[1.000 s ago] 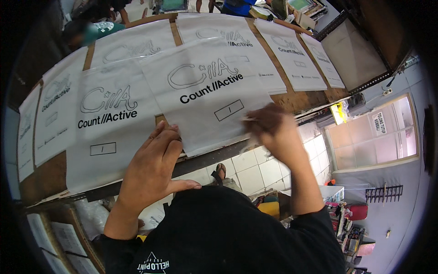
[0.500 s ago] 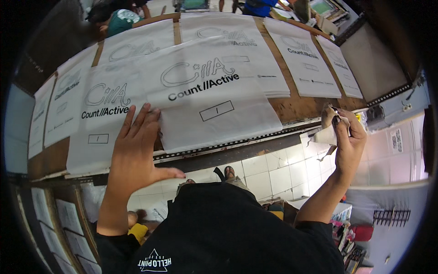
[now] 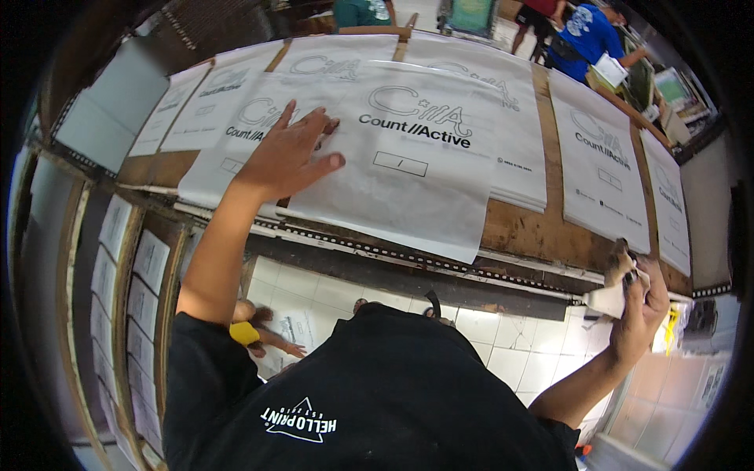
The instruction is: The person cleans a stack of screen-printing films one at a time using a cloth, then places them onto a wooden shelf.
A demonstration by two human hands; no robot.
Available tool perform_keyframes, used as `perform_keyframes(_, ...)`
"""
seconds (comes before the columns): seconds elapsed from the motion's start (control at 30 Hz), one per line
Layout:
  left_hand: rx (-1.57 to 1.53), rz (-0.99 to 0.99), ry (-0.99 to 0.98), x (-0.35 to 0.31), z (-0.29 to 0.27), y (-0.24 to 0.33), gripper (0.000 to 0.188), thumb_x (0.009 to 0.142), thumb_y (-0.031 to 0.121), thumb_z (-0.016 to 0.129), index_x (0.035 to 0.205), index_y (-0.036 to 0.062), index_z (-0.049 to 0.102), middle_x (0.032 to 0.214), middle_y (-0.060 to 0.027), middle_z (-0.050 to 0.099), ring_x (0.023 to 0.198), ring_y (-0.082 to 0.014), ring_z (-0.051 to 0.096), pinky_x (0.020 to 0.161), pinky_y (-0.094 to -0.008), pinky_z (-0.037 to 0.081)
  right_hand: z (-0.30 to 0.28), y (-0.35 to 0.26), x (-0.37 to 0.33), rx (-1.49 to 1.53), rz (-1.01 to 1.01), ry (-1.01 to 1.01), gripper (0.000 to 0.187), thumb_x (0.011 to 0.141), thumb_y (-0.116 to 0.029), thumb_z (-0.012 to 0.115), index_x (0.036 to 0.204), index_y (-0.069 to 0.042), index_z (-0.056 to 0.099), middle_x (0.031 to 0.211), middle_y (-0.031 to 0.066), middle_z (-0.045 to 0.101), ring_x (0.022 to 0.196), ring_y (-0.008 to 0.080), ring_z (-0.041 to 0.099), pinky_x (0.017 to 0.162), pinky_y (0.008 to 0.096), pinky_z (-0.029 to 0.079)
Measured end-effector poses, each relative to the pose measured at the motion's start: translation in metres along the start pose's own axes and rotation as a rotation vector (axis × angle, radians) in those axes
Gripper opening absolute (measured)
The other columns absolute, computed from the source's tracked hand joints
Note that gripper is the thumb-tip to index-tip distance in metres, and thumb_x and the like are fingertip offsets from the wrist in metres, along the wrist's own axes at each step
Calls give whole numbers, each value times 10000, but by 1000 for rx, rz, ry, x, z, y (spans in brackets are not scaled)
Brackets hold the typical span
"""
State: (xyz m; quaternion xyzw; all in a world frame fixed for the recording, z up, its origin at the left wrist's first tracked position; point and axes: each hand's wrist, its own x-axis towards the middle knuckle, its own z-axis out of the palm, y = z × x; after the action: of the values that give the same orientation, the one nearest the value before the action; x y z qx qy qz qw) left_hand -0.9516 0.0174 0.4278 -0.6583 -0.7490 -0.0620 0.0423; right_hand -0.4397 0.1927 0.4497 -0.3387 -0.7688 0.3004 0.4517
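Clutching a pale rag (image 3: pixel 606 301) in the right hand (image 3: pixel 642 304) by the near edge of the table (image 3: pixel 514 228), toward its right corner | splaying the left hand (image 3: pixel 292 153), fingers unclenched, over the left side of a printed white sheet (image 3: pixel 408 192) reaching the near edge | with a blue-shirted person (image 3: pixel 585 35) beyond the far edge

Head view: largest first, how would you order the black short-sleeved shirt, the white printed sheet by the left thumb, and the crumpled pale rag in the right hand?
1. Black shirt
2. White printed sheet
3. Crumpled pale rag
The shirt, nearer the camera, may look enlarged.
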Motion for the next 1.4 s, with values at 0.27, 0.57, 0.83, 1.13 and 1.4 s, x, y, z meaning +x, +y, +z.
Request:
perform_keyframes(0.27,-508,-165,591,-33,-10,14,747,1044,588,172,1273,-20,541,1258,-183,629,1242,-311,558,1141,-410,316,-33,46,-4,481,152,-39,319,925,-205,706,1148,2,610,1096,99,648,962,171,626,853,286,497)
perform_keyframes(0.57,-649,-540,1201,-169,78,103,847,1005,687,129,1216,-17,549,1195,-159,602,1161,-278,568,1079,-437,392,21,40,-1,573,188,-247,368,843,-300,799,1058,-60,623,1015,90,629,937,184,607,856,316,478)
perform_keyframes(0.83,-919,-893,975,-241,101,165,792,1046,608,153,1091,-63,572,997,-174,644,926,-250,634,874,-369,489,130,-42,-26,1218,528,-721,381,907,-189,729,1242,-63,598,1205,144,643,1115,248,623,983,413,490)
perform_keyframes(1.13,-1001,-640,1022,-250,103,204,604,1082,437,296,969,-61,619,887,-159,660,820,-225,651,772,-340,511,225,-103,-71,1457,921,-1144,318,986,-53,575,1303,-76,553,1288,114,612,1149,233,635,988,413,546)
perform_keyframes(1.4,-1199,-673,1137,-293,83,242,273,990,221,627,1084,-33,592,988,-115,647,896,-170,655,830,-300,529,282,-131,-116,1257,807,-1198,233,986,-15,559,1219,-25,560,1195,104,638,1086,190,641,969,372,544)
